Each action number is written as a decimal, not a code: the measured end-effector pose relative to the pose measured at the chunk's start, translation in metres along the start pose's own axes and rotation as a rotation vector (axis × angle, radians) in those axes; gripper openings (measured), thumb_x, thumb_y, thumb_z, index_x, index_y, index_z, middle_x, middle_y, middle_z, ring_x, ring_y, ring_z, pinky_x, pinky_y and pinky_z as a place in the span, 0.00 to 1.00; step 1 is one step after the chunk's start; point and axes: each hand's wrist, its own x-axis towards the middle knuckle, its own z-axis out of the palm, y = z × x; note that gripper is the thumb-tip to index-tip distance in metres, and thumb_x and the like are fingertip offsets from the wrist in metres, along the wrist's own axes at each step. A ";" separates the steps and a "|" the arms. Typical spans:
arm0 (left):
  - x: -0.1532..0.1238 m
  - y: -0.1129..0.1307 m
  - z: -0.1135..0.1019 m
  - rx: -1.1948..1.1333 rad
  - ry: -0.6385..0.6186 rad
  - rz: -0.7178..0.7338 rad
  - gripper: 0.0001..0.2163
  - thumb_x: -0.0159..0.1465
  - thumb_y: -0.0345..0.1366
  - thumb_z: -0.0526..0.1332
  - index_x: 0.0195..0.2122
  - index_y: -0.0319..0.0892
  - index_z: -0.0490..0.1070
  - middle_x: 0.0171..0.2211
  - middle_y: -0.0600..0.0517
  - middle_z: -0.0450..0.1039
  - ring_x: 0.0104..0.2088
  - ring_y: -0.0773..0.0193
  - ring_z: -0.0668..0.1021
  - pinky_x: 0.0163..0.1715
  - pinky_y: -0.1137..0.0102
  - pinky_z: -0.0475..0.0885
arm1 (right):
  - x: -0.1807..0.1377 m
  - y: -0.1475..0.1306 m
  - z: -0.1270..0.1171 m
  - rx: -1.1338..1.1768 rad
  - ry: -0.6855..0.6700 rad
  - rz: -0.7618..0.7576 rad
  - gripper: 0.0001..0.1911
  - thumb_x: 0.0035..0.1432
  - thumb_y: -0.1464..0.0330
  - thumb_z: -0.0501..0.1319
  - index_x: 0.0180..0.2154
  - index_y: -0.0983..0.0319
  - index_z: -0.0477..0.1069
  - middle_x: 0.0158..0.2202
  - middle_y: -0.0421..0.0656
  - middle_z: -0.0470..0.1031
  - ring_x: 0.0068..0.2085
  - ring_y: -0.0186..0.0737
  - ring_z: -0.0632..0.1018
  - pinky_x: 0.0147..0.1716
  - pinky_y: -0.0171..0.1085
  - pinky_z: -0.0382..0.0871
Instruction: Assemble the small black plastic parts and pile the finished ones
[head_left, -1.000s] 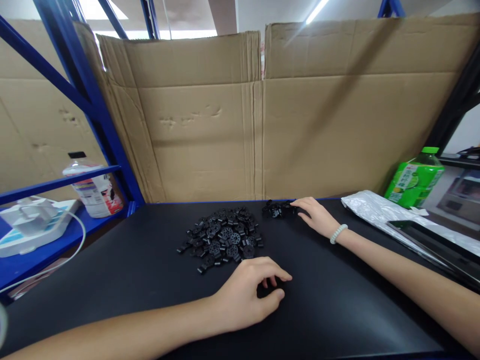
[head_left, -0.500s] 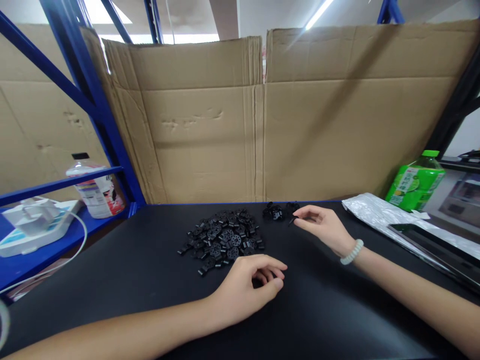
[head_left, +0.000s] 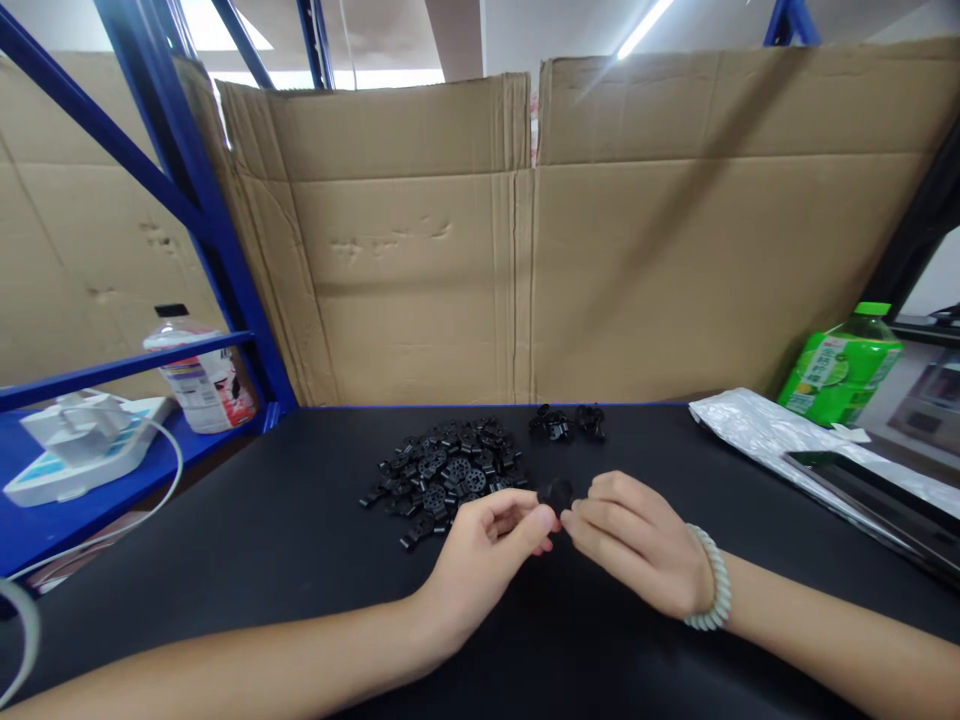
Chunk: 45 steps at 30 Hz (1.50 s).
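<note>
Both my hands meet in front of me around a small round black plastic part [head_left: 556, 495]. My left hand [head_left: 480, 560] is closed, its thumb and fingertips pinching the part from the left. From the other side, the closed fingers of my right hand [head_left: 637, 545] grip its right edge; the fingers partly cover it. Behind my left hand lies a heap of black plastic parts [head_left: 457, 470] with round, holed discs and short arms. Two small black clusters, one a clump of parts [head_left: 553, 424] and the other a curled piece [head_left: 589, 421], sit farther back.
Cardboard panels [head_left: 420, 250] stand along the back of the black table [head_left: 247, 560]. At right are silver packaging [head_left: 757, 420], a dark flat device [head_left: 862, 490] and a green bottle [head_left: 844, 365]. A blue shelf at left holds a bottle [head_left: 202, 385] and a power strip [head_left: 112, 470].
My right hand has come back toward me from the small clusters, bringing a black part to my left hand. My left fingers have closed on it.
</note>
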 end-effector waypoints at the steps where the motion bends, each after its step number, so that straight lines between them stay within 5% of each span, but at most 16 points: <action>1: -0.001 0.002 0.001 0.005 0.023 0.009 0.12 0.58 0.42 0.62 0.32 0.36 0.73 0.26 0.53 0.73 0.28 0.67 0.74 0.34 0.72 0.71 | 0.002 -0.002 -0.002 -0.015 -0.021 -0.045 0.09 0.56 0.79 0.56 0.30 0.65 0.73 0.25 0.46 0.74 0.31 0.41 0.72 0.31 0.41 0.71; 5: -0.004 0.008 0.001 0.108 0.067 0.063 0.10 0.60 0.39 0.60 0.27 0.37 0.72 0.23 0.54 0.71 0.28 0.67 0.74 0.32 0.73 0.71 | 0.007 -0.009 -0.004 0.003 -0.049 -0.104 0.10 0.56 0.80 0.56 0.28 0.66 0.73 0.23 0.47 0.74 0.29 0.41 0.72 0.31 0.42 0.71; 8: -0.004 0.009 -0.002 0.222 0.066 0.119 0.10 0.61 0.37 0.58 0.26 0.38 0.72 0.23 0.53 0.72 0.27 0.66 0.75 0.30 0.74 0.71 | 0.007 -0.011 0.000 0.108 -0.042 0.000 0.06 0.54 0.79 0.58 0.32 0.66 0.72 0.25 0.46 0.73 0.30 0.40 0.72 0.30 0.40 0.70; 11: -0.002 0.006 -0.007 0.333 0.060 0.174 0.10 0.62 0.35 0.57 0.27 0.37 0.74 0.24 0.52 0.74 0.26 0.66 0.76 0.29 0.74 0.71 | 0.007 -0.010 0.005 0.373 0.016 0.379 0.06 0.53 0.75 0.60 0.36 0.63 0.69 0.28 0.44 0.72 0.30 0.37 0.72 0.30 0.38 0.71; 14: 0.000 0.003 -0.010 0.449 0.039 0.216 0.10 0.62 0.35 0.57 0.28 0.38 0.76 0.25 0.51 0.76 0.26 0.65 0.77 0.29 0.74 0.71 | 0.007 -0.008 0.008 0.739 -0.070 0.852 0.06 0.55 0.69 0.59 0.38 0.62 0.68 0.29 0.42 0.72 0.30 0.35 0.74 0.31 0.35 0.72; 18: -0.001 0.003 -0.011 0.567 0.008 0.262 0.12 0.63 0.34 0.56 0.27 0.39 0.77 0.24 0.52 0.76 0.26 0.65 0.76 0.29 0.74 0.69 | 0.006 -0.005 0.012 1.071 -0.190 1.119 0.08 0.54 0.64 0.61 0.33 0.64 0.71 0.28 0.41 0.73 0.28 0.33 0.75 0.27 0.33 0.72; 45: 0.000 0.004 -0.008 0.593 -0.041 0.275 0.10 0.63 0.33 0.56 0.31 0.39 0.76 0.25 0.52 0.75 0.27 0.66 0.75 0.30 0.74 0.68 | 0.009 -0.012 0.009 1.022 -0.113 1.237 0.12 0.51 0.60 0.64 0.27 0.64 0.73 0.21 0.41 0.72 0.22 0.34 0.74 0.24 0.34 0.72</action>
